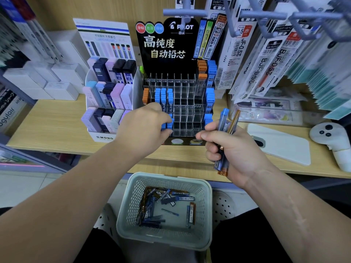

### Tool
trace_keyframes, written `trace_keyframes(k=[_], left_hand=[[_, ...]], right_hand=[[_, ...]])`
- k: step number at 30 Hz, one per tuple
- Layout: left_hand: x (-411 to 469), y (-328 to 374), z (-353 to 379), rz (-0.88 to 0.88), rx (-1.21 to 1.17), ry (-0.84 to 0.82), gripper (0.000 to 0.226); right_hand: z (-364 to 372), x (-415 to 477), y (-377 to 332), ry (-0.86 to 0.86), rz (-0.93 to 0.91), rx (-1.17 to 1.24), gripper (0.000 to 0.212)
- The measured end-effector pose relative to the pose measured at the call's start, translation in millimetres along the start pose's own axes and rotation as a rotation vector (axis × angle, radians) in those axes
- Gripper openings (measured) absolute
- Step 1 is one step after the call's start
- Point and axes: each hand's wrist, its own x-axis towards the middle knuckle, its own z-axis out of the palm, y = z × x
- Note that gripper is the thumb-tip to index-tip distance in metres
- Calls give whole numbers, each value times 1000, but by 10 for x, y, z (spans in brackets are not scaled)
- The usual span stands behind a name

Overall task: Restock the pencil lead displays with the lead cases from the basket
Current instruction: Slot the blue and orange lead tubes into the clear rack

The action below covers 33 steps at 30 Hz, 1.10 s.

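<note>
The restocking is running partway through. In the Pilot display (180,103), the left columns and the right edge are already carrying blue-capped and orange-capped rows (163,97), while most of the clear middle compartments are standing bare. A good scatter of lead cases (163,204) is still lying in the basket (133,196), which is sitting low between the person's knees, below the shelf (57,122), so by this view well over half the job is probably waiting (the neighbouring Mono display (108,103) is looking full already).

The left hand (144,128) is reaching forward over the shelf edge to the front-left compartments, knuckles up, its curled fingers and thumb pinching a blue-capped case (169,123) at the slot mouth; whether that case is seated yet is hidden behind the fingers.

The right hand (233,149) is hovering just right of the display's base, palm turned inward, fingers wrapping a bundle of cases (226,122) held upright, blue and orange caps poking above the fist and tails showing below it. It is serving as the reserve, near the left hand.
</note>
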Motion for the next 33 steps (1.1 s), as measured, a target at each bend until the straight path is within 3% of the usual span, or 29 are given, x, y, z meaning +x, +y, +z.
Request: trace_keyframes(k=[7,10,14,16,21,33], left_hand=[[8,62,-88,1,-61,45,28],[30,278,-234,-96,-426,10,20],[27,514,-295,-308,-1063,-237,19],[16,519,-269,-358,-1199,-315,19],[16,472,-258,-402,-1309,-376,21],[0,488,-194,-515,-1337,-243,14]], right_hand=[[25,-26,-12,-90,52,-21,17],[49,-49,-8,-220,99,-51,16],[85,-49,21,-349,132,-106,14],[91,-46,22,-384,144,-91,13],[53,-50,8,-402,163,-45,20],[71,-47,4,-264,130,-120,19]])
